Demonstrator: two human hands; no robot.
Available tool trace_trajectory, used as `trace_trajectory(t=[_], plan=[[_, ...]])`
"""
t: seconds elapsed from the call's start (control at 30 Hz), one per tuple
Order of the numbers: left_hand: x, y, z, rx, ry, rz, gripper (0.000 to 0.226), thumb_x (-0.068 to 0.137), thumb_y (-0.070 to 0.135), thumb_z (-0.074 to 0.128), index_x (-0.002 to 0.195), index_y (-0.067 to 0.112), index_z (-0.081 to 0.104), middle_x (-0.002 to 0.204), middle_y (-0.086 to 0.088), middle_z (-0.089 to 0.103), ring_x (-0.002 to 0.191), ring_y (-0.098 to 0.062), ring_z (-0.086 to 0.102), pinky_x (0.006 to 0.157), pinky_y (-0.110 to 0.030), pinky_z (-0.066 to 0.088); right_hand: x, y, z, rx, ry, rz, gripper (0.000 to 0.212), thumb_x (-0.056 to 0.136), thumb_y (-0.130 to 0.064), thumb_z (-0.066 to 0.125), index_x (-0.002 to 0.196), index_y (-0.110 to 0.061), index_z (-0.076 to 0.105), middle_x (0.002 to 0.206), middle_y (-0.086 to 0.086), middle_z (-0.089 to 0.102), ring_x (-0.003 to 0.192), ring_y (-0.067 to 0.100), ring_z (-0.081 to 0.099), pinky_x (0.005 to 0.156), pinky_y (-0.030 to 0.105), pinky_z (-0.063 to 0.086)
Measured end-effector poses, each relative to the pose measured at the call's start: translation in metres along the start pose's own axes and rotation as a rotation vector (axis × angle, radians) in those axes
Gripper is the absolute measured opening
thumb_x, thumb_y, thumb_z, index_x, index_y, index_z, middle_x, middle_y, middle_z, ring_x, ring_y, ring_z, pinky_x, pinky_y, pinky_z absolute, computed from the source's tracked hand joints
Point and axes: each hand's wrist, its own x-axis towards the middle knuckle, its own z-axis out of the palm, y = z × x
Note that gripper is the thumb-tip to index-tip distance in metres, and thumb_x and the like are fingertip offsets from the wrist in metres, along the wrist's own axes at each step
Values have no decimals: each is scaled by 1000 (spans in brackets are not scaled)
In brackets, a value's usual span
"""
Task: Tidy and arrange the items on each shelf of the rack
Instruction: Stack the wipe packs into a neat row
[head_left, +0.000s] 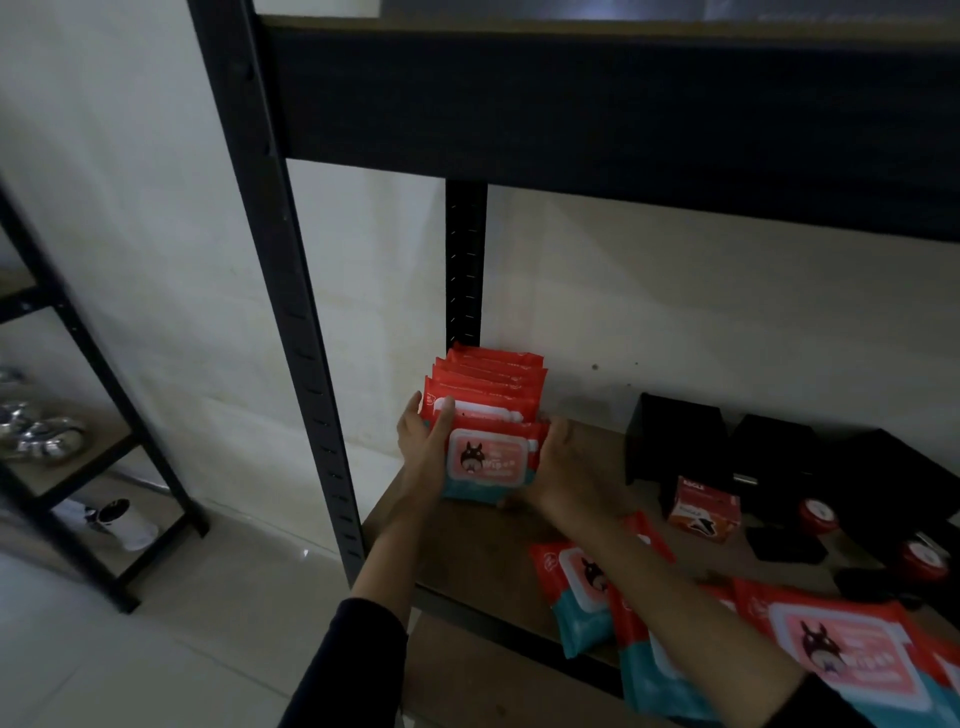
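A row of red and teal wet-wipe packs (493, 384) stands upright at the back left corner of the brown shelf (467, 540). The front pack (485, 460) shows a pink lid with a dark cartoon figure. My left hand (423, 441) holds its left side, thumb over the top edge. My right hand (563, 467) clasps its right side, fingers curled round the edge. Several more packs (587, 597) lie flat and scattered near the shelf's front edge, partly under my right forearm.
Black boxes (675, 441) stand along the back right. A small orange carton (704, 509) and two red round tins (818, 514) lie in front of them. The black rack post (306, 332) rises at left. Another rack (67, 441) with metal bowls stands further left.
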Motion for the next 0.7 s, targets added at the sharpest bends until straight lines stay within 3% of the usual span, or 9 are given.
trace_trajectory(t=[0.07,0.13,0.2,0.3,0.47,0.6,0.7], plan=[[5,-6,-1,8,14,-3,100,60,84,57,141,29,34,140,-6,45,117,-28,57,94,-52,51,1,-3,7,151,37,-27,93,64,-36,88,130,-20,26,115,-9,43,101,1,48,85,12,36],[8,-9,-2,2,12,-1,105,56,87,58,141,33,31,139,-5,46,115,-29,59,92,-53,52,1,-4,10,285,78,-46,82,70,-29,86,123,-23,24,108,-15,40,91,-2,48,79,15,47],[8,-7,-2,11,16,0,103,56,87,58,142,38,29,139,-1,47,115,-27,59,93,-53,51,2,-5,13,363,91,-64,84,72,-26,85,127,-23,21,115,-13,40,99,0,49,90,24,49],[9,0,0,-4,-17,22,101,59,84,59,142,36,28,139,0,45,118,-24,57,96,-51,50,6,-9,16,416,106,-113,90,69,-20,87,130,-18,21,126,-5,42,111,3,47,93,23,45],[12,0,-2,59,-46,76,93,65,77,59,142,36,27,139,1,43,119,-21,55,97,-50,50,11,-10,20,442,154,-132,92,62,-17,90,123,-24,22,132,5,44,119,11,50,99,35,51],[10,4,-2,129,-17,92,94,69,75,56,146,32,23,143,-1,39,126,-22,49,102,-51,45,12,-7,16,408,144,-97,94,59,-18,92,127,-15,27,129,4,43,117,10,47,96,26,46],[2,12,-1,245,39,160,86,82,63,51,150,23,16,152,-5,28,139,-24,30,113,-51,31,5,-4,6,349,132,-63,94,59,-27,92,128,-17,28,122,-2,43,111,7,47,87,17,46]])
